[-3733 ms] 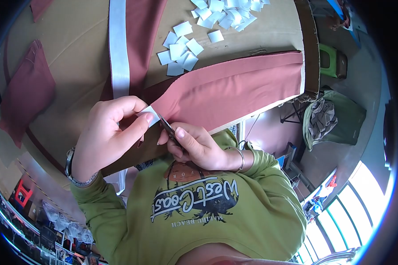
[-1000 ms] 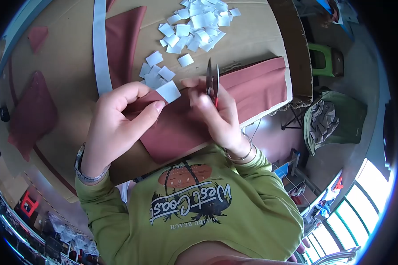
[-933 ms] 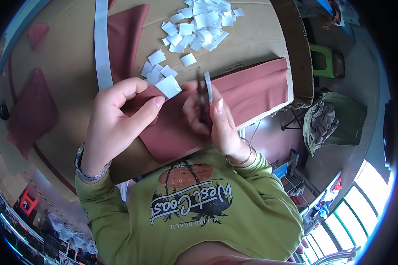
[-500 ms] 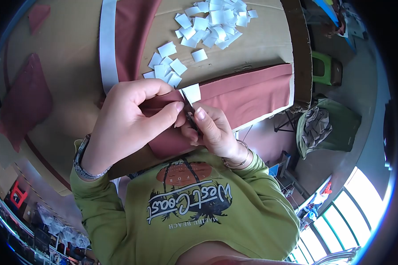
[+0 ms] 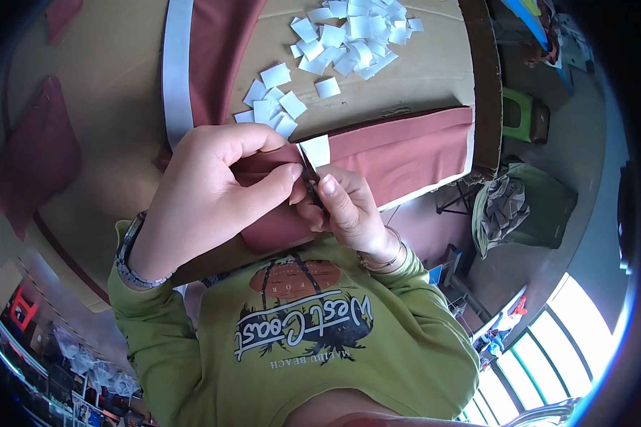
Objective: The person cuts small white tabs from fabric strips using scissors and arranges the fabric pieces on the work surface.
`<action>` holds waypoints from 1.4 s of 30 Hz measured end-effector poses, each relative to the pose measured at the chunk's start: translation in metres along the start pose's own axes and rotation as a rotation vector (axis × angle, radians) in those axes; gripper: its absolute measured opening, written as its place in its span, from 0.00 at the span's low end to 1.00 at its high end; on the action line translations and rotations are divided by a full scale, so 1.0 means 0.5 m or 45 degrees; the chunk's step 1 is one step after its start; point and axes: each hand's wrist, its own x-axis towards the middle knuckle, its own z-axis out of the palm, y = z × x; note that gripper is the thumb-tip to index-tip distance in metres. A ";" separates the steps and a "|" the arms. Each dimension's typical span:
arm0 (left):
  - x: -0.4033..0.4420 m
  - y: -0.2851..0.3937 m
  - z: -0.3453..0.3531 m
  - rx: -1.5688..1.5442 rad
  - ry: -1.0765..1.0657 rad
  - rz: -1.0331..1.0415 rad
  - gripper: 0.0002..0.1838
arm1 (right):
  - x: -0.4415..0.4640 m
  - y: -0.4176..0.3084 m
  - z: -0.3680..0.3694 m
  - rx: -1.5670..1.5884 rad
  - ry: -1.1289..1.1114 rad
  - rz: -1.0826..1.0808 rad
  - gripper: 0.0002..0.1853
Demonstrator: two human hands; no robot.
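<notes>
We see a green shirt (image 5: 406,345) at 6 o'clock, and its words look upside down to us. In big white letters we read "West Coast" (image 5: 303,326). At 6 o'clock from that, we read "MALIBU BEACH" (image 5: 307,359) in small pale letters. At 12 o'clock from the big words is an orange circle (image 5: 299,277), where we read "FOR" (image 5: 281,290). Over at 3 o'clock, a green cloth thing (image 5: 545,206) has a mark too tiny for us to read.
</notes>
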 end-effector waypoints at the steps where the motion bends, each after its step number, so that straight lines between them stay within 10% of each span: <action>1: 0.000 0.000 0.000 0.019 0.001 0.002 0.02 | 0.000 -0.001 0.000 -0.007 0.001 0.015 0.16; 11: -0.025 0.005 0.023 0.364 0.111 0.208 0.13 | 0.006 -0.025 0.040 -0.299 0.291 -0.426 0.08; 14: -0.058 0.014 0.013 0.762 0.083 0.140 0.23 | -0.014 -0.027 0.025 -0.417 0.112 -0.221 0.04; 16: -0.083 0.006 -0.032 1.152 -0.210 0.159 0.23 | -0.021 -0.018 0.015 -0.858 -0.193 -0.754 0.03; 23: -0.195 0.025 -0.091 1.531 -0.474 -0.106 0.27 | -0.136 -0.036 -0.090 -0.352 -0.654 -0.558 0.06; 28: -0.181 -0.005 -0.088 1.053 -0.668 -0.143 0.24 | -0.176 -0.063 -0.236 -0.611 0.279 -0.866 0.05; 31: -0.136 -0.025 -0.069 1.052 -0.378 -0.178 0.19 | -0.193 -0.095 -0.270 -0.729 0.816 -0.417 0.05; 36: -0.104 -0.047 -0.065 1.365 0.204 0.204 0.13 | -0.164 -0.106 -0.284 -1.061 1.218 -0.480 0.07; 42: -0.100 -0.053 -0.090 1.791 0.261 0.433 0.09 | -0.171 -0.083 -0.301 -1.243 1.135 -0.461 0.07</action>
